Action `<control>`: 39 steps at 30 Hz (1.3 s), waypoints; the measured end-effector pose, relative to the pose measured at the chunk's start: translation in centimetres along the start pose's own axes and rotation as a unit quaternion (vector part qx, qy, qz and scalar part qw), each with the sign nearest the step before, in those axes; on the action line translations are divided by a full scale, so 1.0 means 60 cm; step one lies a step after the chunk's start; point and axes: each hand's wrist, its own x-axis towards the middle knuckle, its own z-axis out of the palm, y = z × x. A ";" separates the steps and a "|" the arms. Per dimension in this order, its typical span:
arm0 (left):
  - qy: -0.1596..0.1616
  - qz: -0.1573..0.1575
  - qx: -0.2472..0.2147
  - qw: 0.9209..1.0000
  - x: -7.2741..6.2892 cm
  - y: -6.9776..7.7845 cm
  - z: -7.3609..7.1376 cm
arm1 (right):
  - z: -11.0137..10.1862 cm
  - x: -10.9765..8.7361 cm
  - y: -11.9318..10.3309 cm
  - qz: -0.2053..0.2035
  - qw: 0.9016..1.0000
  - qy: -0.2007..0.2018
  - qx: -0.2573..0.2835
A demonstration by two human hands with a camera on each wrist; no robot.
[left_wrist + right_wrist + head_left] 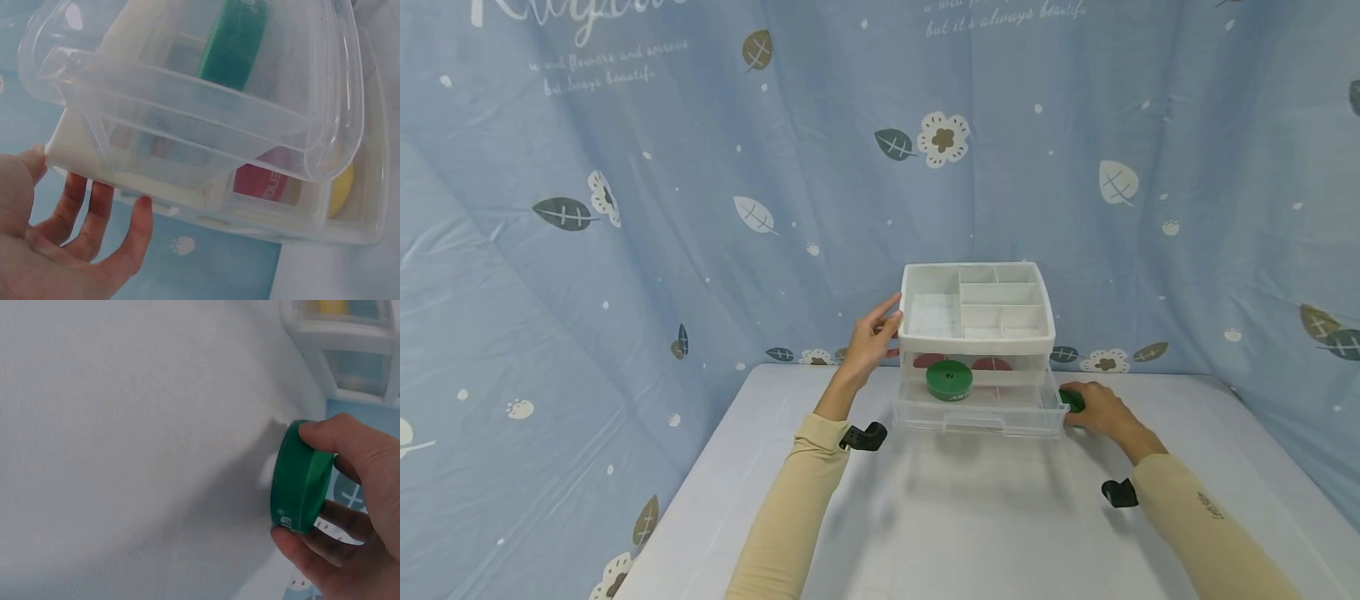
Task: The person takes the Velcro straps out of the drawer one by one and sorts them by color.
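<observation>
A white storage box (977, 344) with a divided top and clear drawers stands at the back of the table. One clear drawer (973, 421) is pulled out; a green round case (950, 379) lies inside. My left hand (867, 343) touches the box's left side with spread, slightly bent fingers, also seen in the left wrist view. To the right of the drawer, my right hand (1101, 408) grips a second green round case (300, 478) by its rim, thumb on one side and fingers on the other. White lettering marks its edge.
Red round things (992, 365) show behind the green case through the clear plastic. In the left wrist view a yellow thing (340, 190) sits in another drawer. A blue patterned curtain (820, 167) hangs behind the white-covered table (970, 525).
</observation>
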 end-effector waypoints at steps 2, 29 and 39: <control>0.005 0.004 0.003 1.000 0.001 -0.003 0.001 | 0.002 0.000 0.002 -0.002 1.000 0.000 0.003; 0.009 0.012 0.006 1.000 0.000 -0.005 0.000 | 0.015 -0.011 0.001 -0.005 1.000 0.007 -0.017; 0.010 0.011 0.003 1.000 0.000 -0.006 0.001 | 0.012 -0.011 -0.002 0.006 1.000 -0.009 -0.015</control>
